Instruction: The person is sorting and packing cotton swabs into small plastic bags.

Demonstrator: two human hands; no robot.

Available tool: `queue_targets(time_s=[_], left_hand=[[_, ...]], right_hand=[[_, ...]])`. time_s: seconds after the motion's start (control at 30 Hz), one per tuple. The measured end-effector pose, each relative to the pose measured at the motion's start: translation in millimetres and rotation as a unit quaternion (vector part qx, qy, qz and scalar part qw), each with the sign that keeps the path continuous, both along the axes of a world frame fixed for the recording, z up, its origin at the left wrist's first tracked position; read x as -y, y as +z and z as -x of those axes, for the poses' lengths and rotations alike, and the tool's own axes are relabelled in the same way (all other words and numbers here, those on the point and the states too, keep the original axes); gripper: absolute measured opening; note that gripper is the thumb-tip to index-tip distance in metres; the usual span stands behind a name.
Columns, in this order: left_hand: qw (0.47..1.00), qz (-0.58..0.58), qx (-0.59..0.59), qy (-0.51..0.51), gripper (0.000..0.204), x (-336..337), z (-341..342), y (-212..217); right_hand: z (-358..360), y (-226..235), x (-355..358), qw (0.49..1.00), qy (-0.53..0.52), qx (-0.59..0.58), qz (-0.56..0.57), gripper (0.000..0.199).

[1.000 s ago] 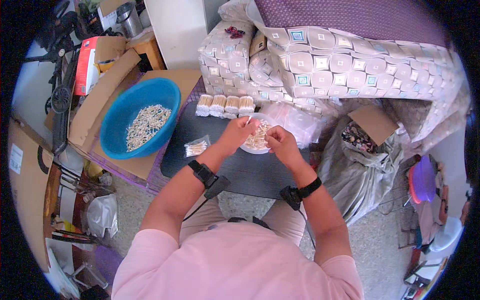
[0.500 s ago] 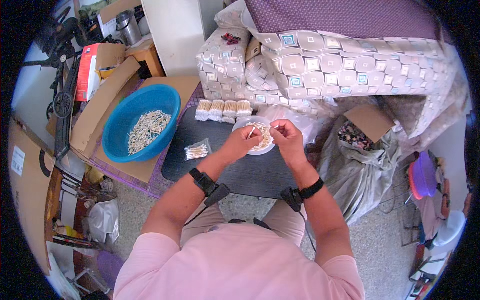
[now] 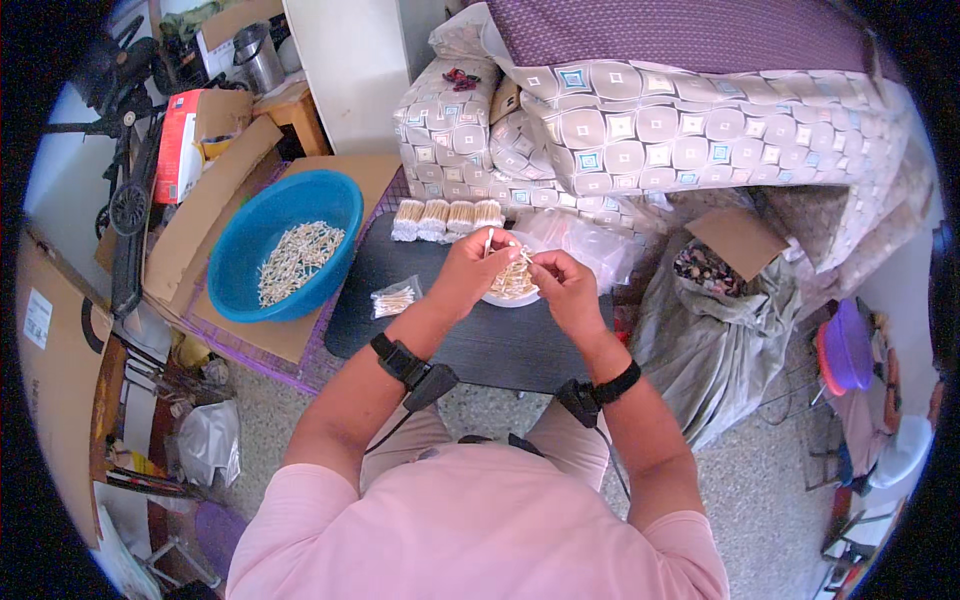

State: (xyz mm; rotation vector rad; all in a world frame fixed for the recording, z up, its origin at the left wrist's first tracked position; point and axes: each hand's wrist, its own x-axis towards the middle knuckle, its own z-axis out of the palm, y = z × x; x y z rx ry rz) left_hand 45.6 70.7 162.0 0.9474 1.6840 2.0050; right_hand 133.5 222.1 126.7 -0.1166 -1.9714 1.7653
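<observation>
Over a white bowl [image 3: 520, 300] of cotton swabs [image 3: 512, 281], both of my hands are closed and close together. My left hand [image 3: 470, 272] pinches cotton swabs, and a white tip stands up beside its fingers. From the right, my right hand [image 3: 568, 288] pinches at swab ends between the two hands; how many it grips is too small to tell. On the dark table [image 3: 450, 352], left of my left hand, lies a small clear bag of cotton swabs [image 3: 396, 299]. Several bundled packs of cotton swabs [image 3: 447, 217] stand in a row at the table's far edge.
A large blue basin [image 3: 225, 285] holding many swabs sits on cardboard [image 3: 375, 175] left of the table. Clear plastic bags [image 3: 580, 242] lie behind the bowl. A patterned sofa [image 3: 690, 125] borders the far side, and a grey cloth sack [image 3: 690, 330] stands at the right.
My left hand has moved slightly up and left. My right hand has shifted a little left and down, and the fingertips of both hands now come nearer each other over the bowl.
</observation>
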Motion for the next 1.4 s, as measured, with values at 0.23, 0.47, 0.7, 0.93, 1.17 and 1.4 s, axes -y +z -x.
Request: queue_targets(time_s=[0.23,0.47,0.7,0.93,1.17,1.4], left_hand=[[1.000,-0.008,0.007,-0.006,0.013,3,-1,-3],[0.998,0.008,0.069,-0.004,0.014,5,-13,-4],[0.995,-0.006,0.076,-0.063,0.013,7,-13,1],[0.997,-0.009,0.062,-0.036,0.016,7,-17,1],[0.991,0.070,0.064,-0.095,0.020,9,-18,-3],[0.988,0.002,0.143,-0.054,0.019,11,-10,-8]], right_hand=[[-7,15,1,0.998,-0.048,-0.030,-0.027,0.006],[-14,23,3,0.990,-0.059,-0.079,-0.104,0.007],[-18,15,18,0.994,-0.012,-0.012,-0.106,0.010],[-20,19,14,0.998,-0.002,-0.011,-0.063,0.010],[-22,22,8,0.998,0.025,-0.049,-0.040,0.009],[-23,14,3,1.000,-0.010,-0.022,-0.002,0.007]])
